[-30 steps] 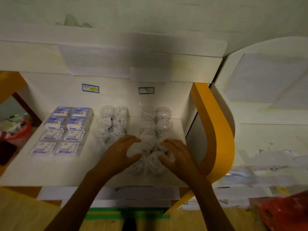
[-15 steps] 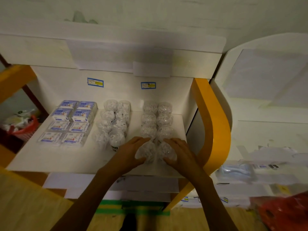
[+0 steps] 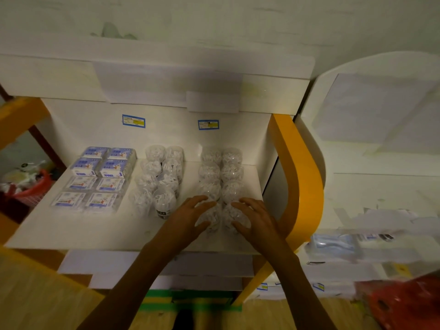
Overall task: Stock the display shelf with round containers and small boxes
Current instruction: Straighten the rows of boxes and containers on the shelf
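Clear plastic, thin and slick: our left hand (image 3: 190, 217) cups the left front tub (image 3: 212, 219) and our right hand (image 3: 258, 221) cups the right front tub (image 3: 231, 216), fingers curled over them, thumbs at the near side; the pair stands at the front of the right double row (image 3: 221, 172) on the white shelf (image 3: 71, 234), blue boxes (image 3: 102, 170) well to the left; we judge them light, easily dented and tippy, best gripped low round the wall; a second ago the pair sat nearer the shelf's front edge, now tucked against the row.

Bare left hand (image 3: 188, 221), bare right hand (image 3: 258, 223), bare forearms, slim fingers (image 3: 247, 202)
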Tool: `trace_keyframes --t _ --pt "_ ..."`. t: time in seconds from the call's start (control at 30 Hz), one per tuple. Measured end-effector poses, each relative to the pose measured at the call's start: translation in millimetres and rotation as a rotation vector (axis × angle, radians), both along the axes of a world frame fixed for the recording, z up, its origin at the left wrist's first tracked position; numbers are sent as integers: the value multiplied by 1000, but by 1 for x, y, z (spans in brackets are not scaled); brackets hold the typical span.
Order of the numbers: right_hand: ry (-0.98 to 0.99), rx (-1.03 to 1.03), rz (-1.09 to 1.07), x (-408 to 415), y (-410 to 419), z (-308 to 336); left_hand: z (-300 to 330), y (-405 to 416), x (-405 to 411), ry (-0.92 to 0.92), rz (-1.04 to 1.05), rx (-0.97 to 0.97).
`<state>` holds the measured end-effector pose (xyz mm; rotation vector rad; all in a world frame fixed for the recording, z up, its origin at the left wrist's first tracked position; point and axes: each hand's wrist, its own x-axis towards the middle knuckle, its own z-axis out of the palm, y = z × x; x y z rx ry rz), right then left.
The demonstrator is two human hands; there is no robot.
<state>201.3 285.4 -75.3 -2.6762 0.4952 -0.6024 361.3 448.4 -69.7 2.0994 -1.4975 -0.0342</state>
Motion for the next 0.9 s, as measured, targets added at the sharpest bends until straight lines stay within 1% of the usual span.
trace_keyframes --t 0.53,0.73,0.83,0.9 --pt "-18 -21 -1 2 3 2 1 -1 -1 4 12 4" --pt "30 2 -18 -2 1 6 11 2 -4 21 5 53" --pt "13 64 -47 -8 12 23 23 14 -4 23 21 92" --pt "-46 90 -49 -18 13 38 32 21 1 4 34 126"
